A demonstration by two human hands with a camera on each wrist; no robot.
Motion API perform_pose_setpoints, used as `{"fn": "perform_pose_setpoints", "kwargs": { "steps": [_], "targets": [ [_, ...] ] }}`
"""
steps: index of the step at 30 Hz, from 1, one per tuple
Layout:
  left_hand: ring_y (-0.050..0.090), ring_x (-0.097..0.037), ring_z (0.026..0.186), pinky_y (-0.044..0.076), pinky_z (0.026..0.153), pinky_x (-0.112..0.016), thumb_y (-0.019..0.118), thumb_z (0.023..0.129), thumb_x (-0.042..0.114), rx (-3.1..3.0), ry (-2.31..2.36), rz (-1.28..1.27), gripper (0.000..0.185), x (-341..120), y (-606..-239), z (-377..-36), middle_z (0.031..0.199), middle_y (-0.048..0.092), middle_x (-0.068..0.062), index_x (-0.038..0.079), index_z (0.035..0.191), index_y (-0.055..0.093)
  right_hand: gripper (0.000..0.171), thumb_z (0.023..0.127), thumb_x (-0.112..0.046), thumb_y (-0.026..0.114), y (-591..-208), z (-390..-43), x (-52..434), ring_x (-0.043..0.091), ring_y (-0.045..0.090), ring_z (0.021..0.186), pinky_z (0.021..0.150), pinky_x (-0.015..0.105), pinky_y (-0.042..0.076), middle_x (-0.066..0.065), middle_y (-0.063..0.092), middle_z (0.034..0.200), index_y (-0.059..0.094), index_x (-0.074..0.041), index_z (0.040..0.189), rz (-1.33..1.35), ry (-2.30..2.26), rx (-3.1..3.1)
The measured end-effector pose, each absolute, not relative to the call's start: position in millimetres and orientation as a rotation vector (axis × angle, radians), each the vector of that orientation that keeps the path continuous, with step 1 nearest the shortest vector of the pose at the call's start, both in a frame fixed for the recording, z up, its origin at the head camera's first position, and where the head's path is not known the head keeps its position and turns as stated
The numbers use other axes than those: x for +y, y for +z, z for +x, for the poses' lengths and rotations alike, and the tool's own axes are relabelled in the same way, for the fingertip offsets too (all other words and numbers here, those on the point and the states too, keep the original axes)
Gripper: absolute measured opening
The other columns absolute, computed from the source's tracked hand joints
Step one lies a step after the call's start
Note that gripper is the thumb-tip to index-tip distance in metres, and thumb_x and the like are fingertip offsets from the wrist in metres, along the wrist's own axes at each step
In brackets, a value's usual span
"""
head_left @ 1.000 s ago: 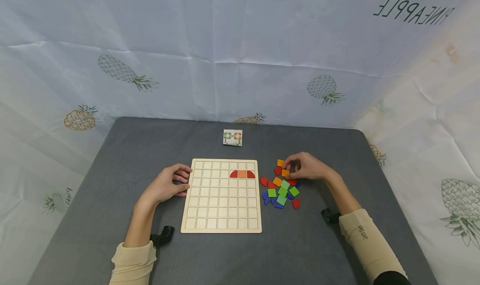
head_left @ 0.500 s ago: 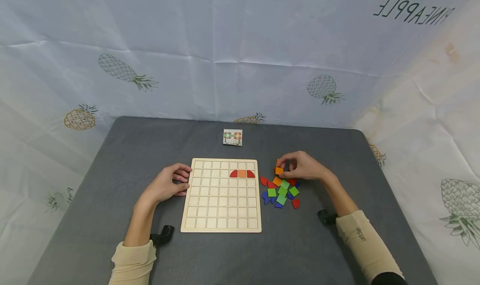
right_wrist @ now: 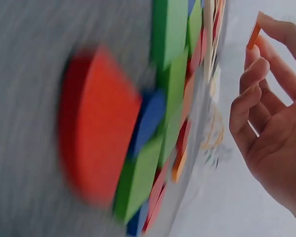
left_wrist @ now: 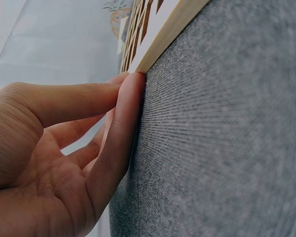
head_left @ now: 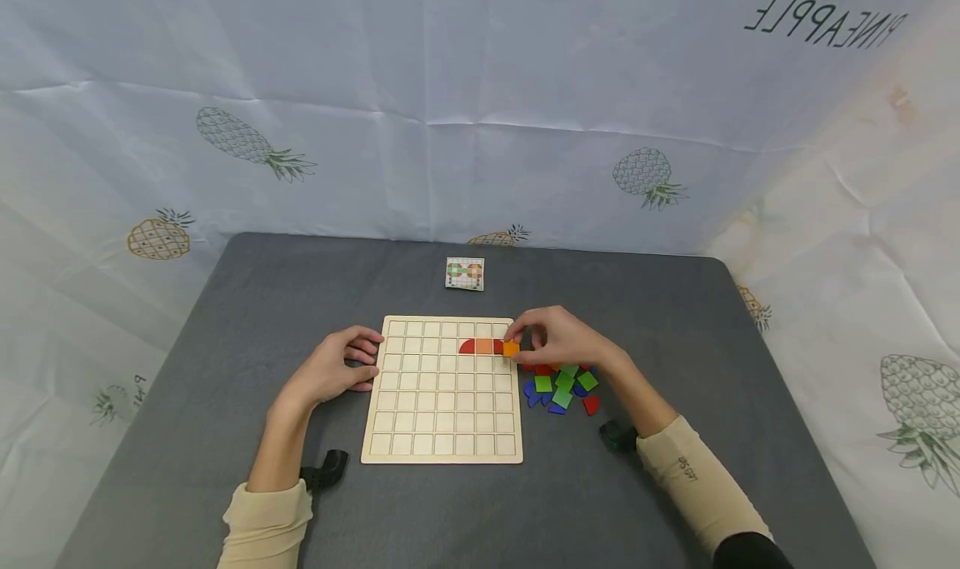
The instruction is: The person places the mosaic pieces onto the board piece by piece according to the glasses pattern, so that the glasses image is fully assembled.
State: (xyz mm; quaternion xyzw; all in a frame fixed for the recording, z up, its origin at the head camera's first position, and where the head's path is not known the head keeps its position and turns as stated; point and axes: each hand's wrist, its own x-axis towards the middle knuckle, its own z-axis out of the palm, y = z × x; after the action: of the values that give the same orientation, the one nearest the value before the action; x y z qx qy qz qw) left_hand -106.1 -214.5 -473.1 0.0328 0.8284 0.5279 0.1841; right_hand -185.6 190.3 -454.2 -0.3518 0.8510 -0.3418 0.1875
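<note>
A pale wooden grid board [head_left: 435,398] lies on the grey table. My left hand [head_left: 337,365] touches the board's left edge with its fingertips; in the left wrist view, they meet the board's side [left_wrist: 160,47]. My right hand [head_left: 558,336] pinches an orange square tile [head_left: 511,349] between thumb and finger, over the board's right edge. The same tile [right_wrist: 254,35] shows edge-on in the right wrist view. On the board, a red curved-edged tile [head_left: 467,346] and an orange square [head_left: 483,346] sit in a row, beside another red tile [head_left: 498,346] partly hidden behind the held one.
Right of the board lies a pile of loose tiles: several green squares [head_left: 563,398], blue pieces [head_left: 557,411] and red pieces [head_left: 592,405]. My right hand hides part of it. A small printed pattern card [head_left: 465,274] lies behind the board. Pineapple-print cloth hangs around the table.
My right hand has picked an orange square from the pile and carried it left to the board's right edge. My left hand and the board have stayed put.
</note>
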Motion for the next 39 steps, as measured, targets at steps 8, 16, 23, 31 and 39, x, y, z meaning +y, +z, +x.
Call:
{"fn": "perform_pose_setpoints", "kwargs": {
  "steps": [8,16,23,31,39],
  "targets": [
    [0.063,-0.031,0.107,0.069,0.073,-0.034,0.072,0.100,-0.006,2.335,1.484,0.088,0.047,-214.2,-472.1,-106.1,0.128,0.057,-0.027,-0.006,0.144,0.056,0.023,0.093,-0.024,0.086,-452.6,-175.2,149.9,0.002,0.053,0.062,0.059,0.019,0.047,-0.002,0.072,0.088,0.081,-0.017,0.114,-1.111,-0.856,2.394],
    [0.063,-0.031,0.107,0.069,0.073,-0.034,0.072,0.100,-0.006,2.338,1.481,0.075,0.047,-213.8,-471.3,-106.3,0.128,0.057,-0.027,-0.005,0.144,0.056,0.019,0.093,-0.028,0.087,-452.7,-170.6,121.6,0.002,0.061,0.079,0.064,0.017,0.046,-0.008,0.080,0.112,0.082,-0.023,0.111,-1.166,-0.621,2.520],
    [0.063,-0.031,0.107,0.069,0.073,-0.034,0.072,0.100,-0.006,2.338,1.485,0.083,0.047,-213.7,-472.1,-106.6,0.128,0.058,-0.027,-0.005,0.144,0.057,0.020,0.093,-0.029,0.087,-452.0,-168.3,111.1,0.004,0.058,0.078,0.063,0.017,0.045,-0.005,0.079,0.113,0.083,-0.022,0.111,-1.169,-0.511,2.580],
    [0.063,-0.031,0.106,0.069,0.073,-0.033,0.071,0.100,-0.007,2.340,1.486,0.090,0.047,-213.7,-471.6,-107.1,0.127,0.057,-0.027,-0.006,0.144,0.057,0.021,0.093,-0.033,0.089,-452.7,-166.8,108.0,0.005,0.057,0.078,0.064,0.018,0.045,-0.005,0.077,0.108,0.083,-0.021,0.110,-1.159,-0.505,2.599],
    [0.063,-0.031,0.106,0.069,0.073,-0.034,0.071,0.100,-0.006,2.336,1.484,0.090,0.047,-214.4,-472.3,-106.3,0.127,0.057,-0.027,-0.006,0.144,0.056,0.023,0.093,-0.034,0.089,-457.8,-170.1,111.6,0.007,0.064,0.086,0.069,0.020,0.050,-0.005,0.079,0.112,0.083,-0.022,0.111,-1.145,-0.560,2.562]
  ]
}}
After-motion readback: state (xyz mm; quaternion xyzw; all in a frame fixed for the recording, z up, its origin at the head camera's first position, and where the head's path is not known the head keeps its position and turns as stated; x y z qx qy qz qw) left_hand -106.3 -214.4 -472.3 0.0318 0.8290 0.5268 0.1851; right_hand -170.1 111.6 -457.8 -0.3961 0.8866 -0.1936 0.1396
